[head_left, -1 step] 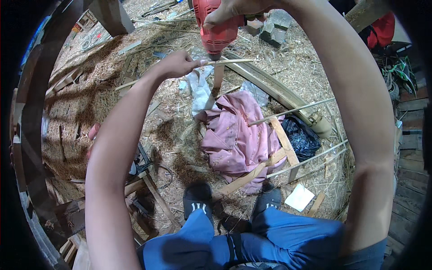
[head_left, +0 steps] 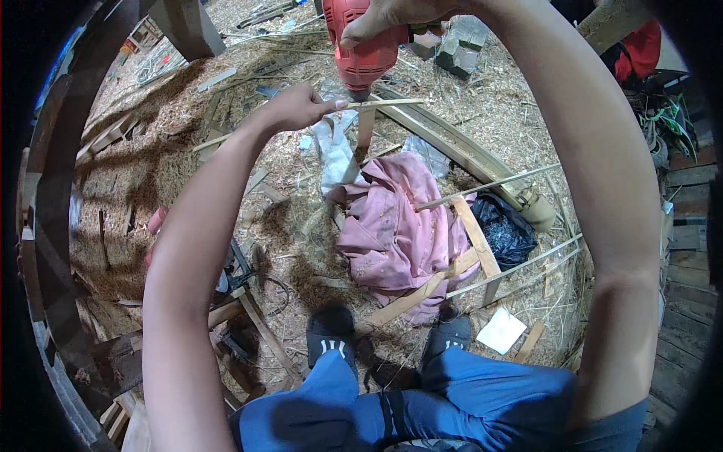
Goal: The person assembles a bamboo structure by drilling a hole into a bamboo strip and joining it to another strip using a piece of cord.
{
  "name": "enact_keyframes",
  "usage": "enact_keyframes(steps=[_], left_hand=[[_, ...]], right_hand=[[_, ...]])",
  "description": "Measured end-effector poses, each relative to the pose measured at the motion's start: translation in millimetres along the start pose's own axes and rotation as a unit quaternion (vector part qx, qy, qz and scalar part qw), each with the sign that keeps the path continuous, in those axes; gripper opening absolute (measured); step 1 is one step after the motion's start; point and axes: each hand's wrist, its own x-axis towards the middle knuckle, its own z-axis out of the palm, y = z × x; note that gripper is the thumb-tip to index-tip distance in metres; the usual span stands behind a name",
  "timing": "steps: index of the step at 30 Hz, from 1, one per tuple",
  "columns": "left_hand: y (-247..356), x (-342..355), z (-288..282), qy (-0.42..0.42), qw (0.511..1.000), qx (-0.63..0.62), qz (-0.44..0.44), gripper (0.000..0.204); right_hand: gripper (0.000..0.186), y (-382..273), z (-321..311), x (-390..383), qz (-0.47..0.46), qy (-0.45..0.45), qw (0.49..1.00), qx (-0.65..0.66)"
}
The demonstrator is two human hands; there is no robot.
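A red power drill [head_left: 367,56] stands nose down at the top of the view, with my right hand [head_left: 395,15] closed around its upper body. Its dark nose meets a thin pale wooden strip [head_left: 401,102] lying crosswise below it. My left hand [head_left: 297,108] pinches the left end of that strip between thumb and fingers, just beside the drill's nose. A flat upright wooden slat [head_left: 365,132] runs down from under the strip. Whether a bit has entered the wood cannot be seen.
Wood shavings cover the ground. A pink cloth [head_left: 388,226] lies in front of my feet, with a joined wooden piece [head_left: 476,237] and a black plastic bag [head_left: 503,232] at its right. A long beam [head_left: 444,143] slants behind them. Grey blocks [head_left: 459,49] sit beyond.
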Motion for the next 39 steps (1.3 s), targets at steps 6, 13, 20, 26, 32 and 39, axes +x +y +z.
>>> enact_keyframes(steps=[6,13,20,26,32,39], left_hand=[[3,-2,-3,-0.003,1.000,0.023,-0.009,0.072],[1,-2,-3,-0.013,1.000,0.018,-0.006,0.073],[3,-3,-3,-0.013,0.999,0.024,-0.021,0.072],[-1,-1,0,0.003,1.000,0.018,-0.012,0.071],[-4,2,0,0.003,1.000,0.012,-0.002,0.072],[-3,1,-1,-0.001,1.000,0.030,-0.008,0.072]], right_hand=[[0.051,2,4,1,-0.007,0.017,1.000,0.010],[0.050,-6,5,3,0.053,0.035,0.997,-0.036],[0.045,-23,13,7,0.109,0.048,0.991,-0.058],[0.045,-4,0,-1,0.001,-0.008,1.000,0.011],[0.046,-2,2,1,-0.002,0.013,1.000,0.003],[0.048,-13,4,2,0.004,-0.009,1.000,0.009]])
